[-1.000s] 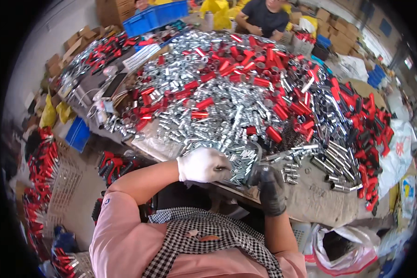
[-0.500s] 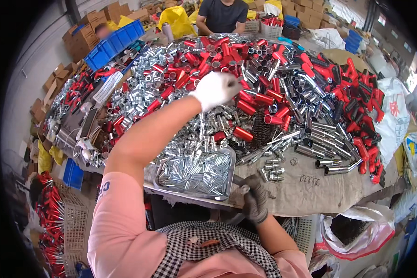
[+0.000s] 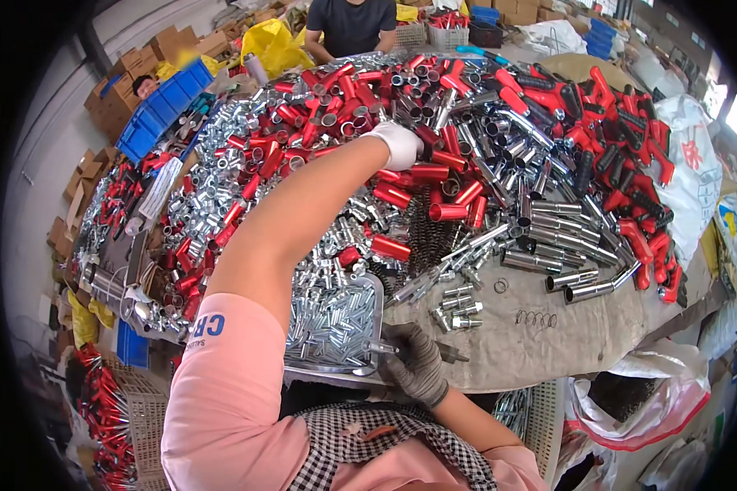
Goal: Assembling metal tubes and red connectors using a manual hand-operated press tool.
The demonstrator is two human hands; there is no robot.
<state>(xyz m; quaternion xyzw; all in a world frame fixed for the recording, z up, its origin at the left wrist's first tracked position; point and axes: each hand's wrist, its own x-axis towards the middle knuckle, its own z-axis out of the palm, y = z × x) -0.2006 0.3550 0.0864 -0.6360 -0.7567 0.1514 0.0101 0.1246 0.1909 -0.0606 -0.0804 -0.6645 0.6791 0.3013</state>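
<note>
Seen from where I stand, the red tubes point(image 3: 389, 194) are smooth and glossy, with a metallic sheen. The longer silver tubes point(image 3: 561, 225) are polished, mirror-bright metal; the small pins point(image 3: 323, 323) are duller grey metal. The metal piece point(image 3: 379, 347) in the right hand point(image 3: 413, 360) is smooth and bright. That hand's grey glove point(image 3: 424, 378) looks matt and textured; the left hand point(image 3: 401, 147) wears matt white cloth. I note the bench point(image 3: 540, 352) surface as matt and rough, the crate point(image 3: 164, 106) as smooth blue plastic, and the apron point(image 3: 336, 446) as checked cloth.
</note>
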